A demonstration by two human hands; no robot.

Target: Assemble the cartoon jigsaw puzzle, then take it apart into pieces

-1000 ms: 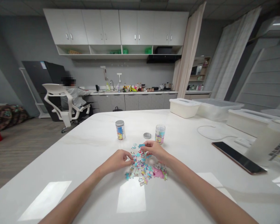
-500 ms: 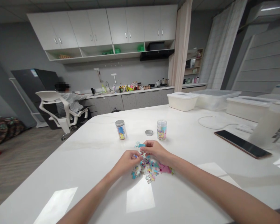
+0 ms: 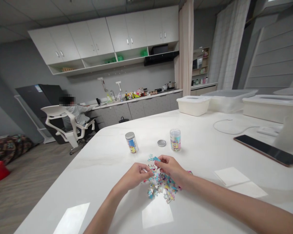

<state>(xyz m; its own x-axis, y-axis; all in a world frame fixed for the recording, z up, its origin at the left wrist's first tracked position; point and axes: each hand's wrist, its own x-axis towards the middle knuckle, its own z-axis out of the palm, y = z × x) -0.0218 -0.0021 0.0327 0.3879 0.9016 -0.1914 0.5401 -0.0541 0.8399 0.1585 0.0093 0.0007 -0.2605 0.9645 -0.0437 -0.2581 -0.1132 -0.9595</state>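
A heap of small coloured jigsaw pieces (image 3: 162,185) lies on the white table (image 3: 107,162). My left hand (image 3: 134,175) rests at the heap's left edge, fingers curled and pinched on a small piece. My right hand (image 3: 172,169) sits over the heap's far side, fingers pinched on a blue piece at its top. The two hands nearly meet. Beyond them stand a capped jar (image 3: 132,142), a loose metal lid (image 3: 161,143) and an open clear jar (image 3: 175,139).
A dark phone (image 3: 266,150) lies at the right with a white cable (image 3: 230,128) and white bins (image 3: 194,105) behind it. A person sits in a white chair (image 3: 63,122) at the far counter. The table's left edge drops to wooden floor.
The view has swung left and tilted, so everything sits further right in frame. My hands have closed in on each other over the pieces.
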